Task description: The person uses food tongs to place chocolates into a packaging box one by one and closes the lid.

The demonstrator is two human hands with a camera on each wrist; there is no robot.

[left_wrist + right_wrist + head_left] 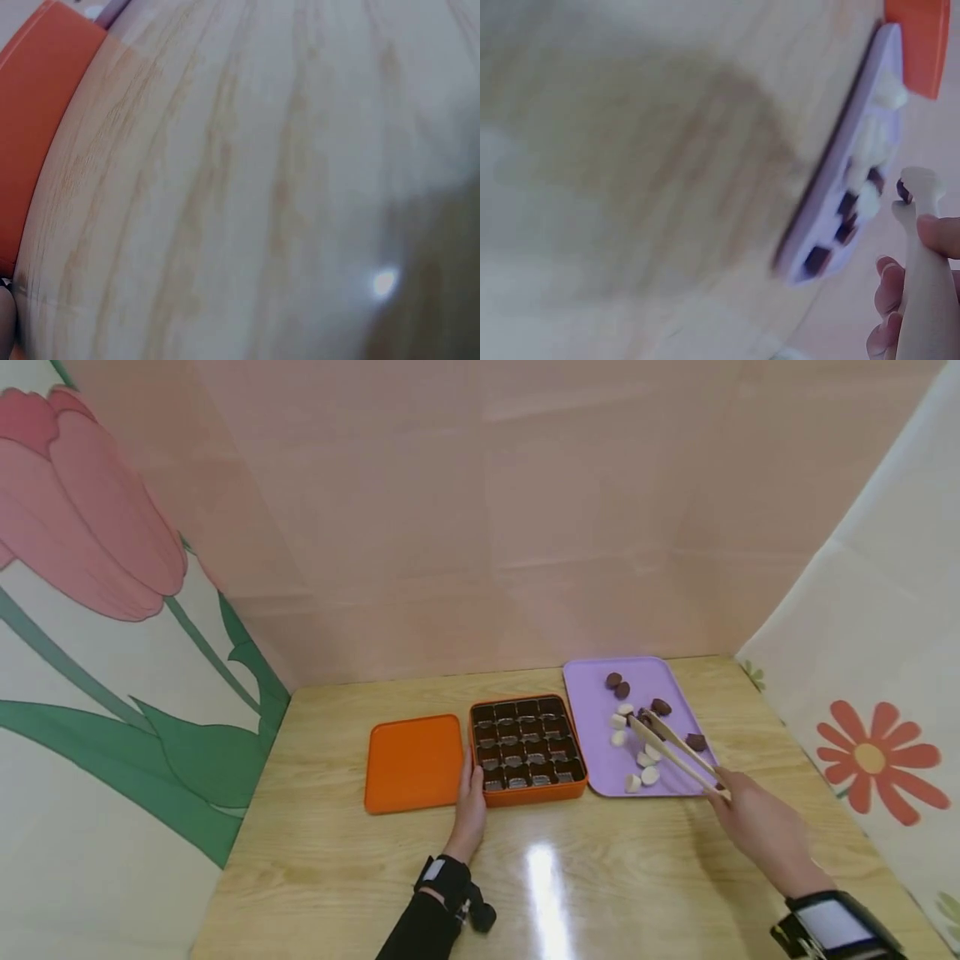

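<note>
My right hand (761, 822) grips a pair of pale tongs (928, 307), their tips over the purple tray (588, 689). In the right wrist view a small dark brown piece (904, 190) shows between the tong tips. Several white pieces (650, 774) and brown chocolate-like pieces (661, 707) lie scattered on the tray. Left of it stands an orange box (534, 796) with a dark brown insert (528, 742) divided into many small compartments. With fingers extended, my left hand (469, 814) rests against the box's left side.
An orange lid (414, 764) lies flat left of the box. The wooden table (322, 852) meets a pink backdrop (450, 527) behind, with flower-printed white cloth (825, 635) at either side. The tray's left edge is right beside the box.
</note>
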